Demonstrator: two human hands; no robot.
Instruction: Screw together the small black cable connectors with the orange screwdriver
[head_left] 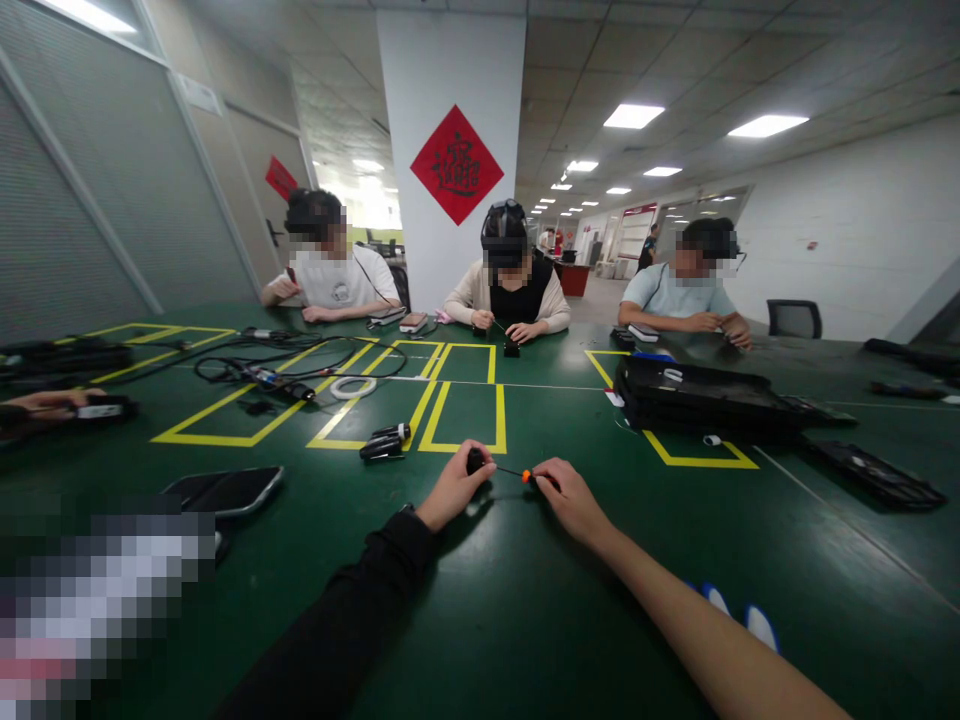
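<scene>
My left hand (459, 482) is closed around a small black part (475, 461), most of it hidden by the fingers; I cannot make out its kind. A screwdriver (528, 476) with an orange-and-black handle is pinched in my right hand (568, 495). Its thin shaft points left, and the tip reaches the black part or lies very close to it. Both hands are low over the green table (495, 610). Just beyond my left hand lie black casing pieces (383, 449), beside the yellow tape lines.
A phone (229, 491) lies at left, with black cables (247, 365) and a white cable coil (353, 387) farther off. A black tray (697, 395) stands at right, a flat black panel (874, 475) near it. Several people sit around the table; one's hand (64, 408) shows at far left.
</scene>
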